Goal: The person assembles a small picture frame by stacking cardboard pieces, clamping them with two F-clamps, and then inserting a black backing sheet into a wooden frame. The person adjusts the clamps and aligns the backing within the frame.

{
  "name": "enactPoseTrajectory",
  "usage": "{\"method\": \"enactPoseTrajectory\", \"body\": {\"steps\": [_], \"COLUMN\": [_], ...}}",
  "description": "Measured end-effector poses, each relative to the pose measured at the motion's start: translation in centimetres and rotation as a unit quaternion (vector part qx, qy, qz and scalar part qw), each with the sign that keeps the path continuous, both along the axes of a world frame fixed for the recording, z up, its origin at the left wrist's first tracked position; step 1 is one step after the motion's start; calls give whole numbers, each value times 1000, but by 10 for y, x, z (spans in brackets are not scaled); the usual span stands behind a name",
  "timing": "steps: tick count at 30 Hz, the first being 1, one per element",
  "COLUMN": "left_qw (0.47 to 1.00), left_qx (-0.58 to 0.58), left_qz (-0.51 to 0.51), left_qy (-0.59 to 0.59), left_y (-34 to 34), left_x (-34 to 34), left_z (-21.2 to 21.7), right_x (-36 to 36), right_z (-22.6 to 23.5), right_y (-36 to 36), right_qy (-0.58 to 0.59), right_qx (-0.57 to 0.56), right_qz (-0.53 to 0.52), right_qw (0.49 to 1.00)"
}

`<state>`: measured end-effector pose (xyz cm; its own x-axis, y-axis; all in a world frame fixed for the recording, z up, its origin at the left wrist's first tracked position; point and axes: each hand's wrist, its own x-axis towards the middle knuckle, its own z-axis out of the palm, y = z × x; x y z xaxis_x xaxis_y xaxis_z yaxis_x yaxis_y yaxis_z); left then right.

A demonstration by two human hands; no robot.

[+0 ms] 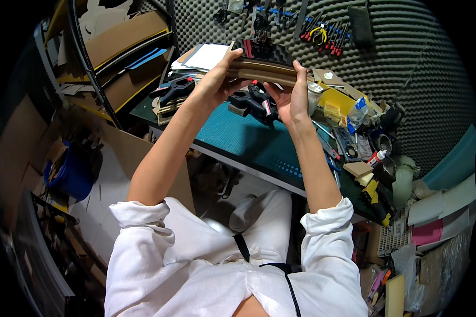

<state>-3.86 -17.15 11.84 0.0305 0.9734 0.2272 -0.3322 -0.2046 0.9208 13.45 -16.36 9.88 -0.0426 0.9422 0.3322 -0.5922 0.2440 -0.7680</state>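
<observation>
Raised over the far side of the workbench, both my hands hold a brown, layered, slightly curved piece that looks like stacked strips. A dark groove runs along its length; its material is hard to tell. My left hand grips the left end, thumb on top. At the right end my right hand closes with its thumb up and fingers beneath. Below the piece, black clamps lie on the green cutting mat. More black clamps rest to the left, near a stack of white sheets.
Glue bottle, yellow sponge-like blocks, a white tub and tools crowd the bench's right side. Pliers and other tools hang on the foam-covered wall. A cardboard rack and blue bin stand at left.
</observation>
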Motion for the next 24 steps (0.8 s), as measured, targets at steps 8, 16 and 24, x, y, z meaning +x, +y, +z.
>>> {"method": "enactPoseTrajectory", "body": {"steps": [8,16,24], "left_qw": [999,999,999], "left_qx": [25,28,22], "left_qz": [-18,-15,-10], "left_qy": [-20,-21,-23], "left_y": [4,3,2], "left_x": [1,1,-6], "left_z": [23,28,25], "right_x": [2,3,-3], "right_z": [22,26,23], "right_y": [8,10,8], "right_qy": [8,-4,-12], "right_qx": [13,18,21], "right_qz": [-5,5,0], "right_qw": [1000,1000,1000]}}
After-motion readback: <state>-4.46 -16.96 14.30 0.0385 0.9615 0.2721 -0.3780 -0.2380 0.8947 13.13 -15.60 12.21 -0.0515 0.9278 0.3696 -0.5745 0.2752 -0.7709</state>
